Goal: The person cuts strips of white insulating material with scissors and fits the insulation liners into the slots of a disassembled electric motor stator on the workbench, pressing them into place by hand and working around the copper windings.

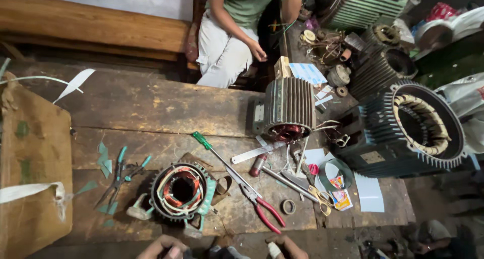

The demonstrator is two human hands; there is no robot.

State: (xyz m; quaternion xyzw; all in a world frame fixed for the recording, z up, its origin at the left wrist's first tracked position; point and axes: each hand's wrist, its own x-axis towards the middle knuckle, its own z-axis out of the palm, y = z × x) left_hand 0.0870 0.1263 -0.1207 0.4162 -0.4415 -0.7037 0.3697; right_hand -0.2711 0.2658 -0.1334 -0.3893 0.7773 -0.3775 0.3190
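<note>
Left hand: our left hand (162, 247) sits at the bottom edge, cut off, fingers curled; we cannot tell whether it grips anything.
Right hand: our right hand (286, 247) is also cropped, a pale wrap on one finger, grip unclear.
Stator: the small stator (180, 191) lies on the wooden bench (151, 107) just beyond our left hand.
Pliers: the red-handled pliers (262, 208) lie nearest our right hand.
Open room: bare planks stretch behind the stator.
Far side: a seated person (237, 32) is cut off above the shoulders.

Pretty dim, soft light overall, deep shadows at the right edge, wide-angle bending at the corners, slightly soft detail.
</note>
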